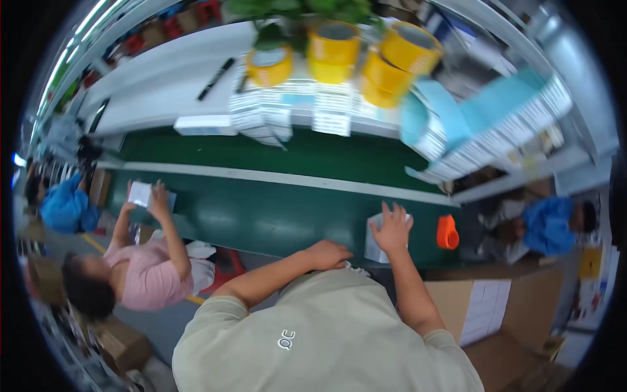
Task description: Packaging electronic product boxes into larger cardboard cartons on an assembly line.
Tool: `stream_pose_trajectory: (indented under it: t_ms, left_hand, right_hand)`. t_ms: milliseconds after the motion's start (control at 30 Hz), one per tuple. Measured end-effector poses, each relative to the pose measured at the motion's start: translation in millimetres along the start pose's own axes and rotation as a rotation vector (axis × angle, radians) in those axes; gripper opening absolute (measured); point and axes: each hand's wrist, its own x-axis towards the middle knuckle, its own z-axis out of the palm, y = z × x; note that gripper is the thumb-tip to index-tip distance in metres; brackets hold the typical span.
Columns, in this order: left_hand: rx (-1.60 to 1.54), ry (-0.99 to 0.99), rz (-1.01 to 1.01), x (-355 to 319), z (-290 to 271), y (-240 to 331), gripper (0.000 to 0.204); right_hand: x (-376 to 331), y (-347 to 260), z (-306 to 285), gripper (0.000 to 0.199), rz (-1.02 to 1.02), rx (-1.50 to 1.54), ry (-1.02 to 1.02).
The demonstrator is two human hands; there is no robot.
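My right hand [392,231] lies over a pale, white-grey flat package [375,247] near the front edge of the green work surface. Its fingers are spread and rest on top rather than wrapping round. My left hand [329,254] is at the table's front edge, by my waist, with the back of the hand up. Its fingertips are blurred and partly hidden, so their grip does not show. Just right of the package stands an orange tape dispenser [447,232].
A white shelf [157,85] above the table carries yellow tape rolls [334,51], a black marker [216,78], label sheets and a plant. An open cardboard box [450,302] stands at my right. On the left, a person in pink [157,274] holds a small white box [140,194].
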Motion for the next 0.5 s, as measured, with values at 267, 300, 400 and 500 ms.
stream_pose_trajectory:
  t_ms: [267, 300, 400, 500]
  left_hand:
    - [0.034, 0.074, -0.330, -59.4, 27.1, -60.9, 0.043]
    - [0.054, 0.028, -0.350, -64.4, 32.3, -68.9, 0.044]
    - [0.089, -0.054, -0.398, -68.8, 39.0, -73.8, 0.045]
    - [0.121, -0.135, -0.422, -59.7, 41.7, -71.1, 0.045]
  right_hand:
    - [23.8, 7.9, 15.8, 0.040, 0.049, -0.057, -0.167]
    - [26.0, 7.1, 17.0, 0.040, 0.042, -0.059, -0.164]
    - [30.0, 4.9, 14.7, 0.037, 0.066, -0.103, -0.158]
    - [49.3, 10.5, 8.3, 0.039, 0.066, -0.067, -0.245]
